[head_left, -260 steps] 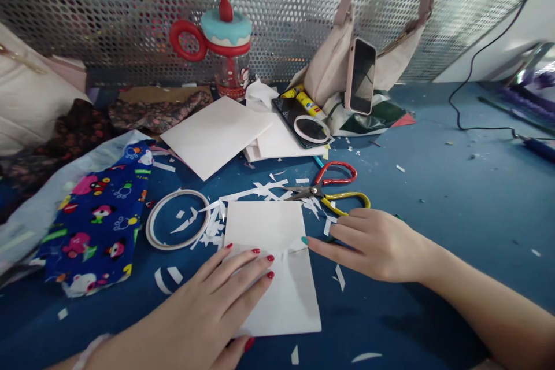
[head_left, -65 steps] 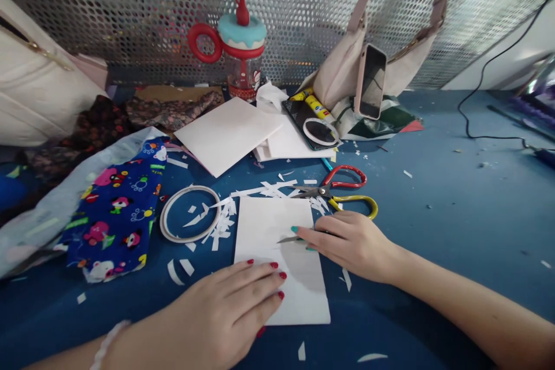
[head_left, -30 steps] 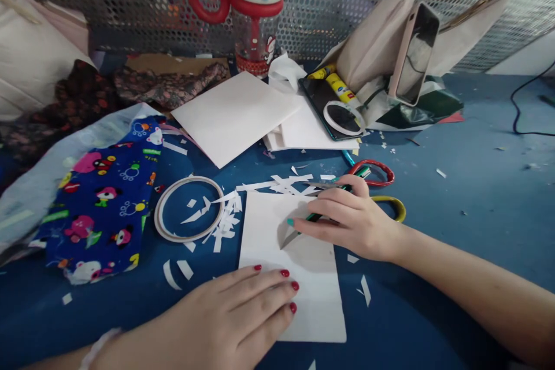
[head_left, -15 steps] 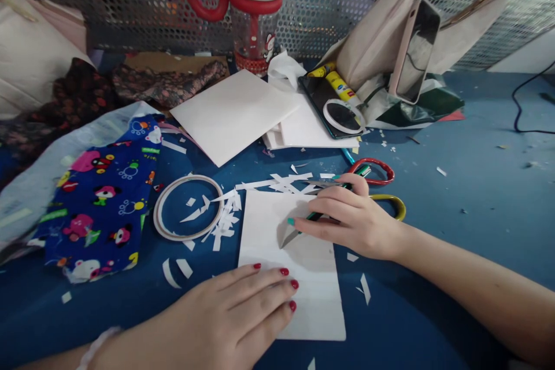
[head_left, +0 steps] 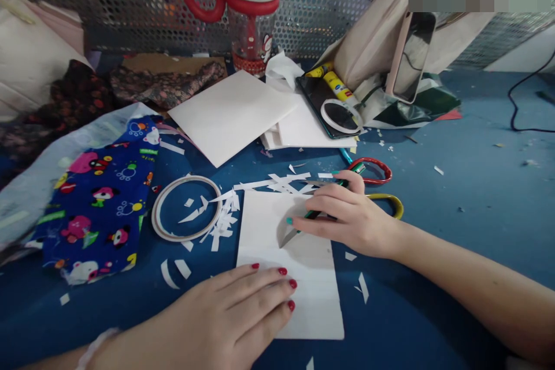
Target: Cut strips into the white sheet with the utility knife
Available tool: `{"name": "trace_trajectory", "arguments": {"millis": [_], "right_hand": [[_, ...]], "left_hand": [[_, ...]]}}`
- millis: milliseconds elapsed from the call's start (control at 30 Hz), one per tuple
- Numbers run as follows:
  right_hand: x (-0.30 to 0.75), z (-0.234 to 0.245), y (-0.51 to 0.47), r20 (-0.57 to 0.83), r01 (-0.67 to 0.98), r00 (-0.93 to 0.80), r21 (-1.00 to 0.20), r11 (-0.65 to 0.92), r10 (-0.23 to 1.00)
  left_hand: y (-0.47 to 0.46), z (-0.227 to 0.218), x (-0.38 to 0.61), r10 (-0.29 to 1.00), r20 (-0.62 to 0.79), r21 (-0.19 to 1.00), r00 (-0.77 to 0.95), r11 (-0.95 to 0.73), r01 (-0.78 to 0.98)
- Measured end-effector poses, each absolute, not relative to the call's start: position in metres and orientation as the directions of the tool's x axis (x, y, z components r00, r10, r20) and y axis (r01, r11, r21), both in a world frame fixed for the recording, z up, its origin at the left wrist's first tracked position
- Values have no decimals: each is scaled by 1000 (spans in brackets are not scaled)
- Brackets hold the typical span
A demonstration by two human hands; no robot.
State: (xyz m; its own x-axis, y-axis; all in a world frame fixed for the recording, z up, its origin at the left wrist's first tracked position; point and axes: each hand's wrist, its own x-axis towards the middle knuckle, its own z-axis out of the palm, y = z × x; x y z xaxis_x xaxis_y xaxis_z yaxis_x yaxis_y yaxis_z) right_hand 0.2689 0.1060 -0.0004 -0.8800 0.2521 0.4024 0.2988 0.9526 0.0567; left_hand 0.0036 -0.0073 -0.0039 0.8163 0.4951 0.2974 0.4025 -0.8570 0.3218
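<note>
My left hand [head_left: 229,309], with red nails, lies flat on the lower left part of a white sheet of card [head_left: 314,306], fingers stretched out. My right hand [head_left: 342,211], with teal nails, comes in from the right and has its fingers closed around a green and dark utility knife [head_left: 311,217]. The blade points down and left, its tip at the middle of the card. Part of the knife's handle is hidden by my fingers. Beside and partly behind this hand lie scissors [head_left: 392,203] with red and yellow loops.
White paper scraps [head_left: 225,217] and a tape roll [head_left: 154,219] lie left of the card. Blue patterned fabric [head_left: 104,202] is farther left. Behind are white cards [head_left: 234,110], a tablet-like dark device [head_left: 314,101], glue sticks [head_left: 340,88], a cup [head_left: 251,3] and a propped phone [head_left: 414,58].
</note>
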Motion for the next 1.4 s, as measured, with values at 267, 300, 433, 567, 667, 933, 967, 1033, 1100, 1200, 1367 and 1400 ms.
{"name": "trace_trajectory", "arguments": {"millis": [267, 300, 433, 567, 667, 933, 967, 1033, 1100, 1200, 1367, 1400], "right_hand": [[271, 0, 107, 393, 286, -885, 33, 958, 250], [271, 0, 107, 395, 290, -882, 25, 957, 257], [272, 0, 107, 403, 280, -878, -8, 960, 259], [272, 0, 108, 410, 271, -874, -34, 962, 260], [271, -1, 107, 416, 282, -869, -26, 959, 267], [270, -2, 108, 404, 291, -877, 16, 957, 260], [270, -2, 108, 405, 287, -878, 16, 958, 256], [270, -1, 108, 417, 276, -875, 8, 961, 247], [270, -1, 109, 425, 265, -872, -4, 964, 242], [270, 0, 109, 420, 265, -874, -13, 964, 245], [272, -1, 109, 402, 279, -878, -11, 960, 259], [272, -1, 109, 401, 278, -879, -12, 961, 259]], "left_hand": [[-7, -4, 4, 503, 294, 329, 813, -852, 408], [-7, -4, 4, 504, 301, 327, 810, -852, 409], [-7, -4, 5, 515, 305, 321, 801, -848, 422], [-8, -5, 5, 517, 308, 325, 799, -846, 422], [-7, -4, 5, 507, 309, 317, 805, -853, 415], [-8, -7, 5, 513, 331, 315, 792, -851, 420], [-9, -8, 6, 519, 334, 318, 787, -848, 424], [-10, -10, 6, 531, 347, 321, 773, -841, 434], [-10, -11, 7, 538, 358, 318, 764, -839, 441], [-10, -10, 7, 523, 348, 310, 778, -847, 431], [-10, -10, 4, 520, 342, 308, 783, -849, 429], [-10, -11, 4, 522, 346, 307, 780, -848, 432]]}}
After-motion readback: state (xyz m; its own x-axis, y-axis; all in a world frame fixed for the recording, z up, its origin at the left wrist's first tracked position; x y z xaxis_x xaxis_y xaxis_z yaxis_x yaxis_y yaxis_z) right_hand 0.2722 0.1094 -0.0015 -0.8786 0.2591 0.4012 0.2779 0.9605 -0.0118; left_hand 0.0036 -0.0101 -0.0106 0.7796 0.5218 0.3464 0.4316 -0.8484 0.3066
